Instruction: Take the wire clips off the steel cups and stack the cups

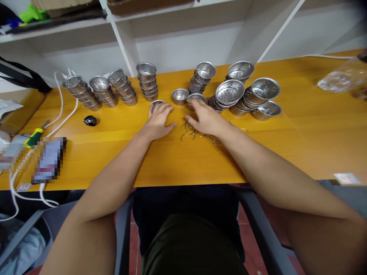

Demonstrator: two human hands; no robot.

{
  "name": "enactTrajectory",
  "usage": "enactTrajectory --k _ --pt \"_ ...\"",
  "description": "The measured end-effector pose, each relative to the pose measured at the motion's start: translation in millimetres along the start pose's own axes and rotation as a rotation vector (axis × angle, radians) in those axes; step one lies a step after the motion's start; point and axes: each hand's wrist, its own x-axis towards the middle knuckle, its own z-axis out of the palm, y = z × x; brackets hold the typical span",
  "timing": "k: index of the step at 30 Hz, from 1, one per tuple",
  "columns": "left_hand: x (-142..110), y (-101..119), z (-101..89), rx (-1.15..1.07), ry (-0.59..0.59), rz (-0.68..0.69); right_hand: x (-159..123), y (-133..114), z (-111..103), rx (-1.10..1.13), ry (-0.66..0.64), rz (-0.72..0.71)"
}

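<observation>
While the left hand [156,124] is resting its fingers over a round silver metal cup [156,102] at upper centre, the right hand [208,118] is covering a second cup [201,98], gripping unclear. Between, a third cup [180,96] is standing; upper left, four stacks of nested perforated cups [126,88] are leaning.

The cups [149,84] were silver, dotted with holes; the bench [309,126] orange-yellow, the screwdriver [34,137] green and yellow, the cables [42,189] white.

No text is readable, even on stickers [346,178] along the table [309,145].
</observation>
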Motion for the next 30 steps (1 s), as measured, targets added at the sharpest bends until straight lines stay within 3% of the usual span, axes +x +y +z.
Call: enactTrajectory --k 4,8,12,16,20,26,30 --pt "0 -9 -3.1 -0.018 0.064 0.016 0 7 1 -0.055 -0.023 0.079" --pt "1 -16 0.2 -0.068 0.140 0.091 -3 5 -3 -0.002 0.099 -0.040" --pt "-4 -8 9.7 -0.154 0.211 0.231 -13 -18 -8 0.259 0.252 -0.169" --pt "-10 8 15.6 -0.239 0.265 0.337 -26 -37 -5 0.499 0.146 -0.263" --pt "-10 14 13.1 -0.253 0.269 0.401 -26 -36 -1 0.624 0.053 -0.253" --pt "-5 9 11.4 -0.273 0.233 0.464 -17 -31 -5 0.632 0.191 -0.392" --pt "-8 16 6.8 -0.273 0.202 0.392 -19 -34 -9 0.609 0.190 -0.352"
